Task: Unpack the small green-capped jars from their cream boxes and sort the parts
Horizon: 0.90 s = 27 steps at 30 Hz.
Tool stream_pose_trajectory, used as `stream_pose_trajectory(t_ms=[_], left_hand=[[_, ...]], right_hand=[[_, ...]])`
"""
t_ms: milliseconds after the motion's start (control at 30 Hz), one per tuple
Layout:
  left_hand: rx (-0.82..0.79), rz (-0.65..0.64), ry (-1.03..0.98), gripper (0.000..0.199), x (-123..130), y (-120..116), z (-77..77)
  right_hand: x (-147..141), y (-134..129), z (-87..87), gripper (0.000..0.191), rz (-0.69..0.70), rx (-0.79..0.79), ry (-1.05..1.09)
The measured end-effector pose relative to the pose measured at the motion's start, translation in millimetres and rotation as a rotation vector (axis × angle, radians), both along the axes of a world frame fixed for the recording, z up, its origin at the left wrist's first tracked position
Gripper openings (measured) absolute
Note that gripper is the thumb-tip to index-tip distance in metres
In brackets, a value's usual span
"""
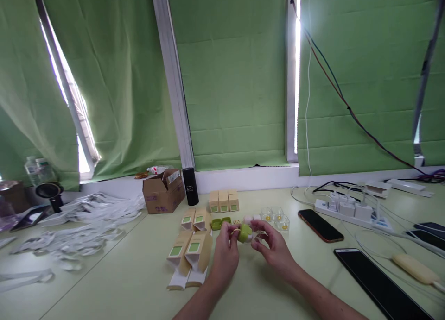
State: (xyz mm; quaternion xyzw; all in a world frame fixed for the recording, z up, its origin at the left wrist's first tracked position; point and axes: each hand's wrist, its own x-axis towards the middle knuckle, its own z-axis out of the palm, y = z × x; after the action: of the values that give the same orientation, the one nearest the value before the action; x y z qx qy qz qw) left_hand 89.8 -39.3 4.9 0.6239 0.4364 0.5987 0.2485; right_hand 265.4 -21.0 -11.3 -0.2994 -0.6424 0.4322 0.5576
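Just above the table, my left hand (225, 251) pinches a small round green item (245, 233) with a thin loop at its left and a whitish part at its right. My right hand (274, 249) meets it from the other side, its fingers closed on a small clear plastic piece (257, 237). Whether the two parts are joined I cannot tell. Behind the hands lie green square pieces (216, 224) and several clear containers (282, 223) with yellow centres. Left of my left hand, opened beige cartons (198, 250) with green labels lie in rows.
Three closed small boxes (224, 202) stand at the back, beside a black cylinder (190, 186) and a brown cardboard box (163, 192). White straps (86, 227) pile up on the left. Phones (320, 225), a tablet-like device (378, 283) and a cabled power strip (351, 212) occupy the right.
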Motion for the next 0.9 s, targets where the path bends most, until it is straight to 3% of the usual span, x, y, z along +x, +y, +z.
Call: stream_pose_trajectory(t_ms=[333,500,733,900], left_hand=[[-0.028,0.093,-0.359,0.041,-7,11,8.2],[-0.123,0.05,-0.44,0.046,-9,15,3.7],[-0.149,0.019,-0.448,0.046,-8,16,0.1],[-0.158,0.016,-0.426,0.047,-8,19,-0.1]], right_hand=[[2,0,0.2,0.05,0.001,0.044,0.021],[4,-4,7.3,0.053,-0.029,0.149,-0.03],[30,10,26.1,0.041,-0.362,0.277,-0.111],[54,36,22.0,0.016,-0.534,0.306,-0.309]])
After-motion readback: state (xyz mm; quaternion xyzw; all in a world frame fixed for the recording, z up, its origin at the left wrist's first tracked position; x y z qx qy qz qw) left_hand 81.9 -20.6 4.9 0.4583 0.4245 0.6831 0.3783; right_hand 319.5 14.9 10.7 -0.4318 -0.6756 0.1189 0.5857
